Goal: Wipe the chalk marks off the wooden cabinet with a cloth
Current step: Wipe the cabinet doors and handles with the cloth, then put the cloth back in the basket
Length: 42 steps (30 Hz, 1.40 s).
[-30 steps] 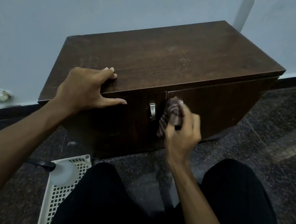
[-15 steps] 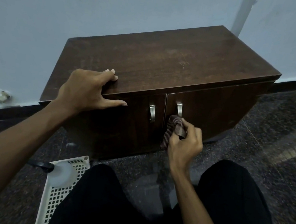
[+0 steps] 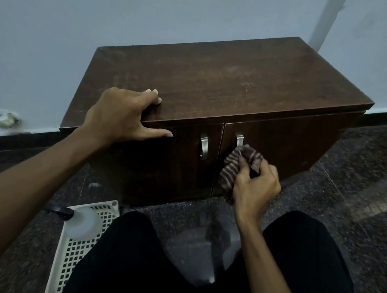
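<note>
A low dark wooden cabinet (image 3: 217, 85) stands against the wall, with two doors and two metal handles. Faint pale smudges show on its top. My left hand (image 3: 122, 116) grips the front left edge of the top, fingers on the surface and thumb along the door's upper edge. My right hand (image 3: 255, 185) holds a brown striped cloth (image 3: 233, 169) bunched against the right door, just below the right handle (image 3: 239, 140). The left handle (image 3: 203, 147) is uncovered.
A white perforated plastic basket (image 3: 84, 242) sits on the speckled floor at lower left, with a translucent bottle (image 3: 83, 223) lying on it. My dark-trousered knees fill the bottom of the view. A pale wall and dark skirting run behind the cabinet.
My right hand has moved the cloth down the right door from over the handle to below it. The left hand has stayed on the cabinet's edge.
</note>
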Each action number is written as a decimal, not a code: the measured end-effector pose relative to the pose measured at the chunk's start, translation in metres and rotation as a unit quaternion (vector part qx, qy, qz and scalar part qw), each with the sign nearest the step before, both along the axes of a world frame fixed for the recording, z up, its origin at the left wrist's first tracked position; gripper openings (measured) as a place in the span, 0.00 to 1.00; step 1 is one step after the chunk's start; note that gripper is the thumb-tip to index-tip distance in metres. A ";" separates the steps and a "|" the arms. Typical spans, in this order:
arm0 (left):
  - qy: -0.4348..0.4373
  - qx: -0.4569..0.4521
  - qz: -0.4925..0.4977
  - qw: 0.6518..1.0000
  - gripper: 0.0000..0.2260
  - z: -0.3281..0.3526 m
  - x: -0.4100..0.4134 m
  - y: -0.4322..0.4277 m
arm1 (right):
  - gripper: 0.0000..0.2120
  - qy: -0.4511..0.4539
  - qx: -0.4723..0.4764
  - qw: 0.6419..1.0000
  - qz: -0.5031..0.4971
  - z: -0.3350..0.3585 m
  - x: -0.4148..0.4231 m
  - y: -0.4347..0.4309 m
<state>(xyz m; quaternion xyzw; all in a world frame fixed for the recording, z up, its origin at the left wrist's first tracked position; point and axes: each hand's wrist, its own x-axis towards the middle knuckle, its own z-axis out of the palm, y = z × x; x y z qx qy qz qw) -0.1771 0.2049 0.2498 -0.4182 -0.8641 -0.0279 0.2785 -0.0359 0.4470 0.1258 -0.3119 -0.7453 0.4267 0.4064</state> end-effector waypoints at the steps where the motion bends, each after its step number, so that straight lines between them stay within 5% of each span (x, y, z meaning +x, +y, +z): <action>1: -0.001 -0.001 0.000 1.000 0.37 0.000 0.000 0.000 | 0.09 -0.043 -0.012 0.999 0.003 -0.009 0.002 0.001; 4: 0.002 0.002 -0.004 1.000 0.36 0.000 -0.001 0.000 | 0.10 -0.160 -0.063 0.985 0.022 -0.037 0.005 -0.005; 8: 0.005 -0.002 -0.008 1.000 0.37 -0.002 -0.005 -0.001 | 0.07 -0.131 -0.255 0.956 0.063 -0.047 0.011 -0.018; 13: 0.007 0.000 -0.003 1.000 0.37 -0.002 -0.005 -0.001 | 0.09 -0.038 -0.561 0.806 0.184 -0.036 0.013 -0.031; 21: -0.022 -0.005 0.054 0.998 0.39 0.000 0.001 0.002 | 0.15 -0.100 -0.639 0.701 0.300 -0.039 0.008 -0.063; 27: 0.008 0.220 0.098 0.970 0.19 -0.064 0.091 -0.017 | 0.14 -0.126 -0.653 0.644 0.379 -0.031 0.005 -0.105; 29: -0.039 0.351 0.224 0.908 0.14 -0.107 0.143 -0.031 | 0.12 -0.139 -0.645 0.632 0.406 -0.028 0.004 -0.124; 30: -0.118 0.414 0.310 0.848 0.14 -0.125 0.164 -0.039 | 0.12 -0.148 -0.639 0.626 0.422 -0.027 0.003 -0.134; 31: -0.234 0.475 0.384 0.757 0.17 -0.139 0.181 -0.047 | 0.12 -0.159 -0.630 0.620 0.440 -0.027 0.003 -0.145; 33: -0.454 0.610 0.428 0.488 0.27 -0.156 0.202 -0.058 | 0.13 -0.183 -0.607 0.607 0.480 -0.028 0.004 -0.166; 34: -0.510 0.675 0.403 0.349 0.29 -0.159 0.211 -0.063 | 0.12 -0.196 -0.593 0.601 0.498 -0.029 0.004 -0.177; 35: -0.522 0.728 0.366 0.251 0.29 -0.159 0.219 -0.067 | 0.12 -0.209 -0.578 0.597 0.515 -0.031 0.003 -0.187; 37: -0.492 0.787 0.327 0.180 0.29 -0.157 0.229 -0.072 | 0.12 -0.240 -0.541 0.595 0.544 -0.037 0.002 -0.206; 42: -0.416 0.826 0.333 0.186 0.25 -0.174 0.241 -0.090 | 0.10 -0.330 -0.402 0.598 0.610 -0.065 0.008 -0.245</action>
